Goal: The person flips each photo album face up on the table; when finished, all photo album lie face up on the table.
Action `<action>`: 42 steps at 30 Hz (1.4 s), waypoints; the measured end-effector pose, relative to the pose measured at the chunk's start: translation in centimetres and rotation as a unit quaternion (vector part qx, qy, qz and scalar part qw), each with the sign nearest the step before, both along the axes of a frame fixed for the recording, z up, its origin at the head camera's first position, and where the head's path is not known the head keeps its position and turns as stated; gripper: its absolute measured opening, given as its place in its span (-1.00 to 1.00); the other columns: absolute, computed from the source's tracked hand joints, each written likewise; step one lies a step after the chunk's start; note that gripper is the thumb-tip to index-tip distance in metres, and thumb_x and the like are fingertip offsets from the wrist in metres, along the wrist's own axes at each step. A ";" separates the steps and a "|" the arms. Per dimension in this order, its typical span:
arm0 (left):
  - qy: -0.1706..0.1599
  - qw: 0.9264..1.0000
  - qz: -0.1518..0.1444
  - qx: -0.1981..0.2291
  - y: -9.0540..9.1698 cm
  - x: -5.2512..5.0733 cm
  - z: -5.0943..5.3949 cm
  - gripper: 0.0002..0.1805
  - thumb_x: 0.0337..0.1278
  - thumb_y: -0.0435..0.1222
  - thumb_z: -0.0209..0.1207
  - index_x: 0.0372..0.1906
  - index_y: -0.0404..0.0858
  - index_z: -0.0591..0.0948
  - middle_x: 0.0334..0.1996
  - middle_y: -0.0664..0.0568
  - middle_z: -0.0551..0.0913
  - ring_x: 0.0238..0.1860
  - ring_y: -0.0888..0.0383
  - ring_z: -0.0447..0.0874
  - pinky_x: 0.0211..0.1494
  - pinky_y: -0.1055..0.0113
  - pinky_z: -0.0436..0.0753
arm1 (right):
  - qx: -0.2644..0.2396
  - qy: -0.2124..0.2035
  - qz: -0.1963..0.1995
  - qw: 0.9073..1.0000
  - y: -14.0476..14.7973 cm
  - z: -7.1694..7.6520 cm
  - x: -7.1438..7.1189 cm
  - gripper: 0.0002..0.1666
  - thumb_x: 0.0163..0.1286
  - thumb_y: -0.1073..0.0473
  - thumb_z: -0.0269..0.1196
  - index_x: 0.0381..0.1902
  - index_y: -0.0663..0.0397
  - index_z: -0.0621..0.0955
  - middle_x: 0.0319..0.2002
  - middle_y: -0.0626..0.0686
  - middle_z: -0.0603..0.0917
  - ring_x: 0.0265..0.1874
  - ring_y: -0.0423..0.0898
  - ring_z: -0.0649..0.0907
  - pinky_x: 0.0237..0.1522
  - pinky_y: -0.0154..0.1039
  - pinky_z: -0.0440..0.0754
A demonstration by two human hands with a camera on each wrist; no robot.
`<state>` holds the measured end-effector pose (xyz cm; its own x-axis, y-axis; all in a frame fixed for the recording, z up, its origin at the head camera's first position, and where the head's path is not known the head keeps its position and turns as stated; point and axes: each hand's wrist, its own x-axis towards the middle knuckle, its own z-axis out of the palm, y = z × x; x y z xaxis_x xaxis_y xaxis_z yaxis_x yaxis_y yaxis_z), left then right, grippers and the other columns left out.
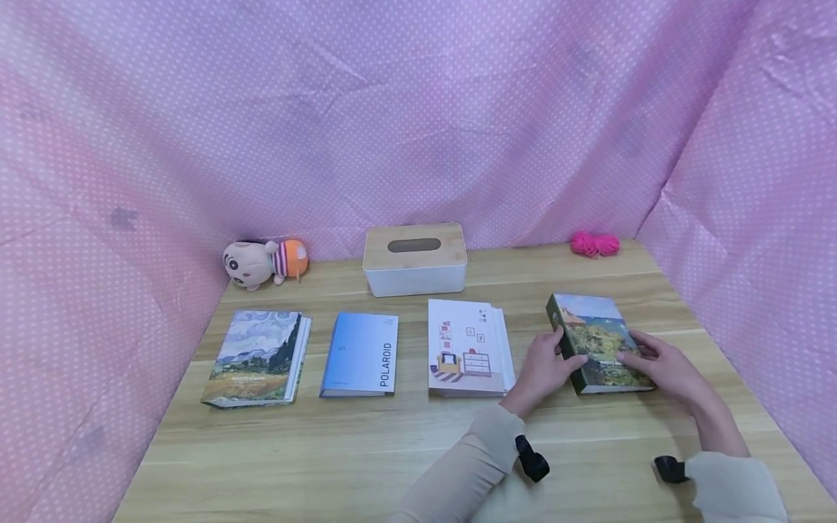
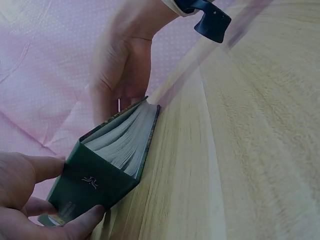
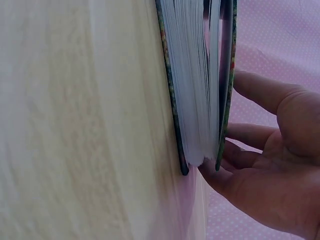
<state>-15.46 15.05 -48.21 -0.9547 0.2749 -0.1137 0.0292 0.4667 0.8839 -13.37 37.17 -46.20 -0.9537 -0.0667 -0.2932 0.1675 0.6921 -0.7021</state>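
Note:
A photo album [image 1: 598,338] with a painted landscape cover and dark green spine [image 2: 95,180] lies at the table's right side. My left hand [image 1: 546,367] grips its spine side, thumb on the cover edge and fingers against the spine. Along the opposite edge, my right hand [image 1: 667,367] holds the album with the thumb on top. In the right wrist view, that hand's fingers [image 3: 245,132] reach the edge where the white pages [image 3: 192,90] show between the covers. The album's top cover stands slightly apart from the pages there.
Left of the album lie a white album [image 1: 467,352] with furniture drawings, a blue POLAROID album [image 1: 360,356] and another landscape album [image 1: 255,356]. Behind them are a tissue box [image 1: 418,280], a plush doll [image 1: 261,263] and pink yarn [image 1: 595,244]. Polka-dot curtains [image 1: 418,131] surround the table.

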 end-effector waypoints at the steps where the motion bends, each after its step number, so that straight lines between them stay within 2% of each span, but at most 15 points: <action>1: -0.001 1.000 -0.001 0.002 0.0 0.0 0.0 -0.24 0.12 0.02 0.27 0.40 -0.11 0.32 0.19 0.04 0.47 0.02 0.25 0.54 -0.05 0.50 0.56 | -0.002 0.001 0.000 1.000 0.0 0.0 0.0 0.05 0.41 -0.22 0.08 0.45 0.43 -0.07 0.32 0.63 0.06 0.27 0.55 0.16 0.20 0.39 0.22; 6: -0.011 1.000 -0.006 0.010 0.2 0.0 0.1 -0.24 0.15 0.01 0.25 0.42 -0.10 0.28 0.21 0.04 0.46 0.08 0.23 0.53 -0.01 0.49 0.57 | -0.013 0.002 -0.005 1.000 0.1 -0.1 0.1 0.02 0.42 -0.20 0.08 0.46 0.39 -0.06 0.32 0.63 0.06 0.27 0.55 0.16 0.19 0.39 0.23; 14: -0.045 0.998 0.006 0.041 0.2 0.1 -0.4 -0.26 0.18 -0.06 0.24 0.44 -0.05 0.25 0.23 0.09 0.47 0.06 0.25 0.54 -0.06 0.49 0.59 | -0.023 0.011 0.006 1.000 -0.3 -0.3 0.2 0.03 0.44 -0.18 0.06 0.44 0.46 -0.09 0.34 0.63 0.02 0.26 0.57 0.14 0.20 0.40 0.21; 23: -0.098 0.990 0.028 0.095 -0.5 0.3 -0.5 -0.28 0.18 -0.16 0.25 0.43 -0.05 0.26 0.22 0.10 0.47 0.11 0.21 0.56 -0.07 0.42 0.65 | -0.017 0.043 0.019 0.999 -0.9 -0.5 0.3 -0.02 0.43 -0.13 0.10 0.43 0.47 -0.03 0.35 0.60 0.04 0.25 0.59 0.15 0.20 0.41 0.20; 35: -0.096 0.989 0.034 0.106 -0.8 0.3 -0.4 -0.29 0.19 -0.23 0.25 0.43 -0.11 0.27 0.15 0.09 0.53 0.07 0.19 0.58 -0.10 0.45 0.63 | -0.003 0.053 0.013 0.998 -1.6 -0.3 0.5 -0.02 0.42 -0.13 0.11 0.42 0.49 0.01 0.33 0.62 0.06 0.25 0.60 0.13 0.19 0.43 0.18; 42: -0.102 0.987 0.044 0.115 -0.9 0.4 -0.6 -0.32 0.18 -0.26 0.25 0.40 -0.12 0.30 0.14 0.05 0.54 0.10 0.15 0.59 -0.06 0.40 0.65 | 0.035 0.055 0.008 0.998 -2.0 -0.1 0.6 -0.01 0.41 -0.19 0.10 0.43 0.46 0.04 0.32 0.64 0.07 0.24 0.59 0.14 0.15 0.45 0.21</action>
<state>-15.09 14.14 -48.82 -0.9399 0.2331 -0.2497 -0.1915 0.2459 0.9502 -12.76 35.12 -46.25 -0.9795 -0.0643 -0.1908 0.0809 0.7421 -0.6654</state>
